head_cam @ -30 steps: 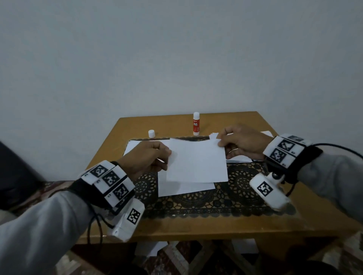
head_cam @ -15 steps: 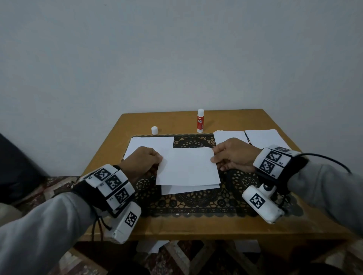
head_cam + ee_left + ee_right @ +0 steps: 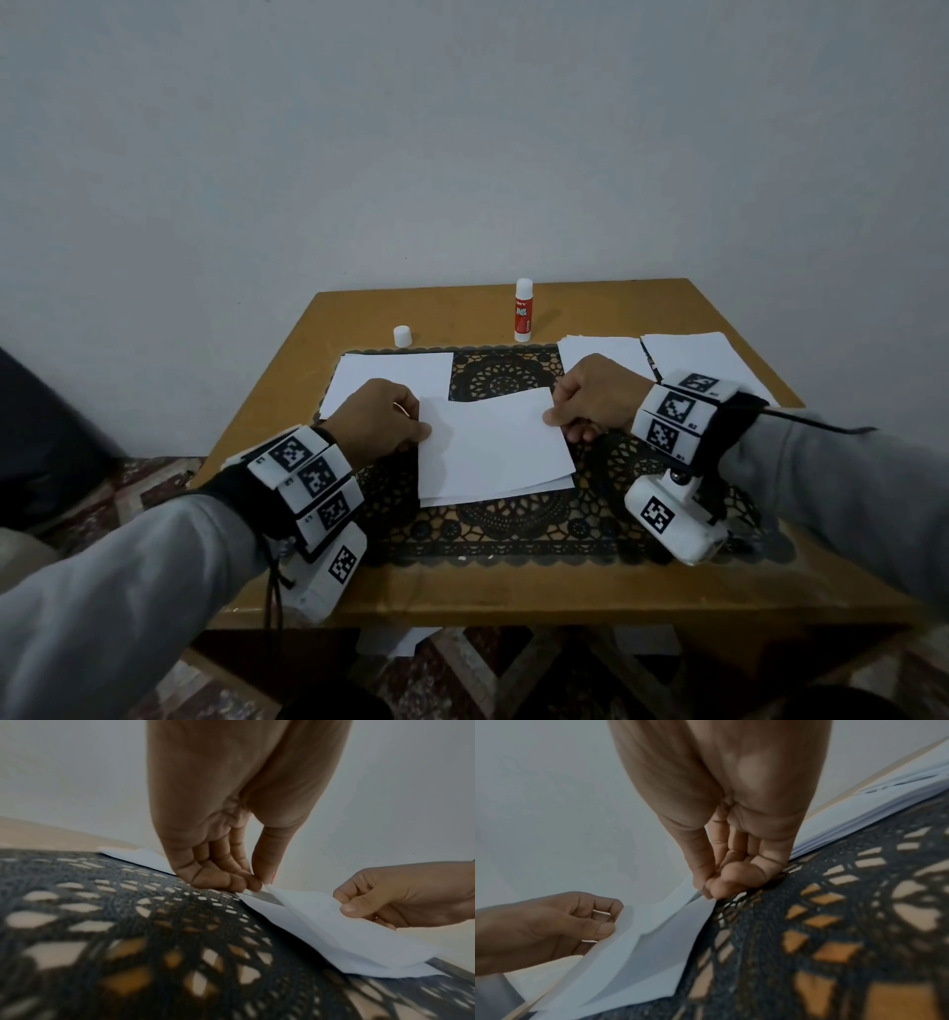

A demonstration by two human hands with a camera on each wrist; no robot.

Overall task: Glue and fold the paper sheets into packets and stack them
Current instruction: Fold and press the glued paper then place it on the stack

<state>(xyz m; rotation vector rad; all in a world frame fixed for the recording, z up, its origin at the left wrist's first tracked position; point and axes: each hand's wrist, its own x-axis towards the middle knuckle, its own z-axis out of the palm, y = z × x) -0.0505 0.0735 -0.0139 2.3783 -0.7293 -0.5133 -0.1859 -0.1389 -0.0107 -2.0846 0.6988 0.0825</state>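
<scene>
A white paper sheet (image 3: pixel 490 444) lies folded over itself on the black lace mat (image 3: pixel 503 524) in the middle of the table. My left hand (image 3: pixel 382 424) pinches the upper flap's left edge between thumb and fingers (image 3: pixel 253 882). My right hand (image 3: pixel 590 406) pinches the flap's right edge (image 3: pixel 706 892). The upper flap (image 3: pixel 308 914) still bows a little above the lower layer (image 3: pixel 654 953). A red and white glue stick (image 3: pixel 523 311) stands uncapped at the back of the table. Its white cap (image 3: pixel 402 336) sits to its left.
A flat white paper (image 3: pixel 390 380) lies behind my left hand. Two piles of white sheets (image 3: pixel 601 352) (image 3: pixel 698 357) lie at the back right. The wooden table (image 3: pixel 462 591) stands against a plain wall. More paper lies on the floor under the table.
Both hands have brought the sheet's upper flap down toward me, from raised over the mat to nearly flat on the lower layer. The piles at the back right have come into view.
</scene>
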